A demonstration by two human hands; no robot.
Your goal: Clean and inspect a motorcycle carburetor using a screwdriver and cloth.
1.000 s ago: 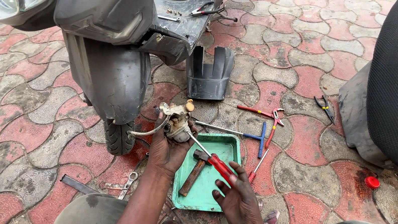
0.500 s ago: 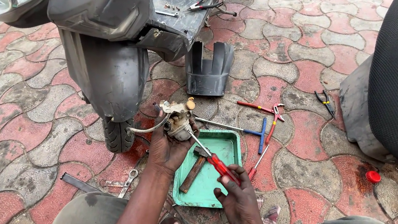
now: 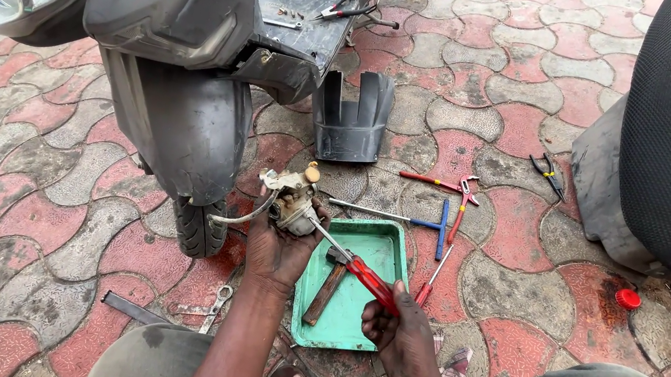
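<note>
left hand [image 3: 281,246] grips a small grimy metal carburettor [image 3: 290,198] above the green plastic tray's [image 3: 383,250] far-left corner; right hand [image 3: 396,332] clasps a red-handled screwdriver [image 3: 359,272], tip hidden in it. black scooter [image 3: 175,32] crowds left; paving opens right.

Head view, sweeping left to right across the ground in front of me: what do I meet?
Scooter front tyre → left hand gripping a carburettor → green tray → right hand holding a red-handled screwdriver → blue T-handle wrench → black pliers → red cap.
</note>
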